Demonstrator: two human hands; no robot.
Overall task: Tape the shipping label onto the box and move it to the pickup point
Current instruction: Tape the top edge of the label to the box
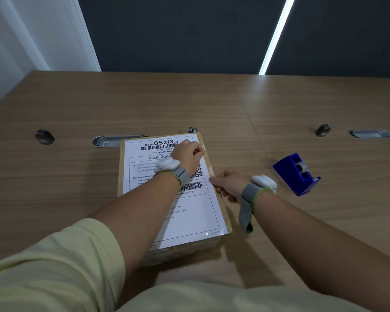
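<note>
A brown cardboard box [221,212] lies flat on the wooden table, and a white shipping label [189,212] with barcodes covers its top. A strip of clear tape [208,164] runs along the label's right edge. My left hand [187,155] rests on the label's upper right part, fingers curled and pinching the far end of the strip. At the box's right edge my right hand [229,183] grips the near end of the same strip with its fingertips. Both wrists wear grey straps with white sensors.
A blue tape dispenser [298,174] stands on the table [279,113] to the right of the box. Cable grommets [45,136] and metal slot covers [369,133] sit in a row behind the box. A dark wall rises beyond the far edge.
</note>
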